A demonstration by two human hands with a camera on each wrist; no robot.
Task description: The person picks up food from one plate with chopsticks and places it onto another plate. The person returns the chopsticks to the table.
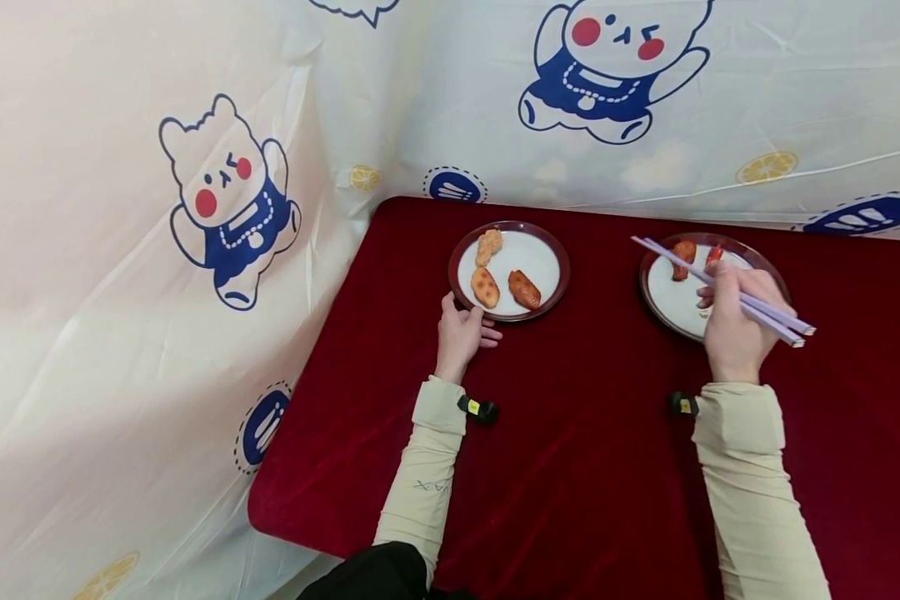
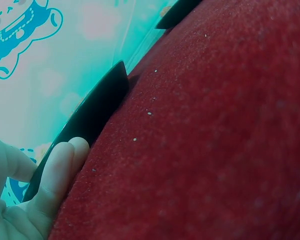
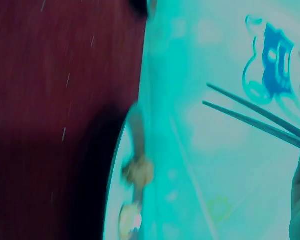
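Note:
My left hand [image 1: 461,335] grips the near left edge of the left plate [image 1: 564,268], a white plate with a brown rim. In the left wrist view, its fingers [image 2: 57,167] lie on both sides of the dark rim. On this plate are a pale, crumbly piece [image 1: 488,247], a golden spotted piece [image 1: 485,287] and a browned chicken wing [image 1: 524,290]. My right hand [image 1: 741,329] holds a pair of lilac chopsticks [image 1: 768,312] above the right plate [image 1: 662,302], their tips apart and nothing between them. A brown piece [image 1: 683,260] and a red piece [image 1: 714,254] show there; the hand hides the rest.
Dark red cloth [image 1: 570,467] covers the table under both plates. A pale curtain [image 1: 450,108] with cartoon figures hangs along the back and left edges. A small black device [image 1: 478,409] sits at the left wrist, another [image 1: 682,405] at the right.

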